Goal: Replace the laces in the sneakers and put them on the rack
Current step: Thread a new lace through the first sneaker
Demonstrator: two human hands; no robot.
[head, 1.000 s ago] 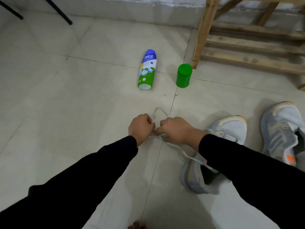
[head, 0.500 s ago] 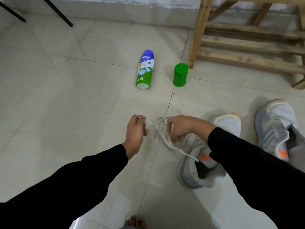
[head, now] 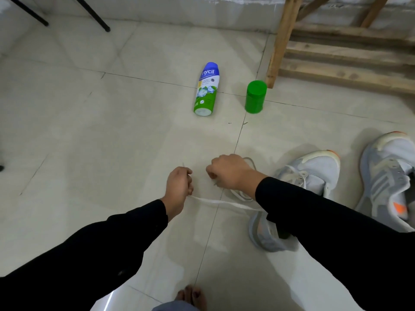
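Two grey-and-white sneakers lie on the tiled floor at the right. The nearer sneaker is partly hidden under my right forearm; the second sneaker lies beyond it at the right edge. A white lace runs from the nearer sneaker leftward into my left hand, which grips it with curled fingers. My right hand is curled just left of the sneaker's toe, with a loop of lace showing behind it. The wooden rack stands at the upper right.
A blue-and-green powder bottle lies on its side on the floor ahead. A green cylindrical container stands upright by the rack's leg. Black furniture legs reach the floor at the upper left. My bare toes show at the bottom.
My hands went from touching to spread apart. The lace now stretches taut from the sneaker to my left hand, which has dropped lower.
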